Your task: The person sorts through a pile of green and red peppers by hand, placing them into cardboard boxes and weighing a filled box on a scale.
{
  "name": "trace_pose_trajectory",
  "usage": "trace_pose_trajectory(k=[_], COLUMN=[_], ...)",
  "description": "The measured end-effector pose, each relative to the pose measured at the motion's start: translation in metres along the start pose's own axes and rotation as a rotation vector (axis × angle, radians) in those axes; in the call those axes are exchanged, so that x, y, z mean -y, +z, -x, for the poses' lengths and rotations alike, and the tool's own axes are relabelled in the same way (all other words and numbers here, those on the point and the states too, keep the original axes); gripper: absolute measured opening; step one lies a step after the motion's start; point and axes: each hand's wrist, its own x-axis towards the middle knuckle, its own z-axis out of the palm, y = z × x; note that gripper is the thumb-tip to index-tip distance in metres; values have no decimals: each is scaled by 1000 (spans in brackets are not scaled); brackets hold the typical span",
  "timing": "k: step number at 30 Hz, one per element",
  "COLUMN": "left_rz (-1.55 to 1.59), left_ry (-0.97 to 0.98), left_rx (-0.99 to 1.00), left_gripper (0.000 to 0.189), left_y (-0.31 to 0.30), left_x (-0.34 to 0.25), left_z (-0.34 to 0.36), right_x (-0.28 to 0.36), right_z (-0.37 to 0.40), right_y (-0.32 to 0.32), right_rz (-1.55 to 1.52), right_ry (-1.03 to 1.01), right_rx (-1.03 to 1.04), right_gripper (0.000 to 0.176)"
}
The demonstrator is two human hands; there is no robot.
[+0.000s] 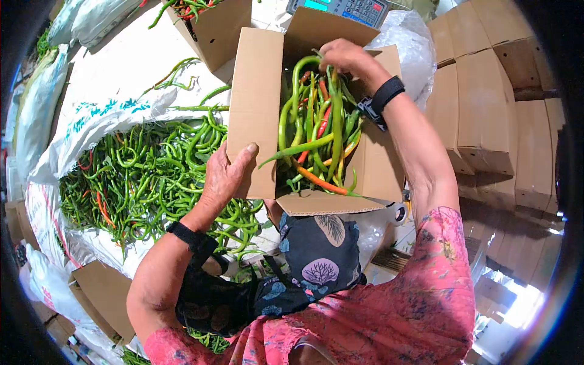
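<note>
evidently a box [258, 109] is being filled with peppers [316, 134], and the step in hand is judged to be the settling of those already inside. the box is held close before the body, just in front of a scale [347, 9]; long green peppers, with a few red and orange, are laid lengthwise in it. the left hand [226, 176] is clamped on the left flap, thumb pressed on its outer face. the right hand [347, 58] is curled over the stem ends at the far side; whether a pepper is pinched cannot be told, since the fingertips are hidden. for more to be added, a reach to the pile [152, 176] at the left would be called for while the box is steadied. the pile is spread on white sacking [103, 115]; cartons [486, 115] are stacked at the right.
</note>
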Motion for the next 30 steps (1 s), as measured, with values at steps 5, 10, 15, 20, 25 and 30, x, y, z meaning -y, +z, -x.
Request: trace_pose_trajectory(k=[5, 10, 15, 20, 25, 30], left_rz=[-16, 52, 58, 45, 105, 106], left_ry=[2, -28, -5, -22, -20, -30], left_rx=[17, 38, 30, 45, 30, 34], left_gripper=[49, 50, 50, 49, 46, 43], left_y=[-2, -1, 0, -2, 2, 2], left_x=[-5, -1, -5, 1, 0, 8], left_z=[3, 2, 3, 1, 1, -2], right_x=[-24, 36, 18, 0, 2, -10], right_z=[-9, 28, 19, 31, 62, 71], right_y=[-31, -41, -11, -9, -41, -45], right_rz=[-231, -190, 55, -16, -176, -33], right_ry=[120, -317, -381, -395, -341, -159], right_rx=[-71, -632, -896, -686, -705, -372], right_gripper=[19, 28, 25, 24, 24, 25])
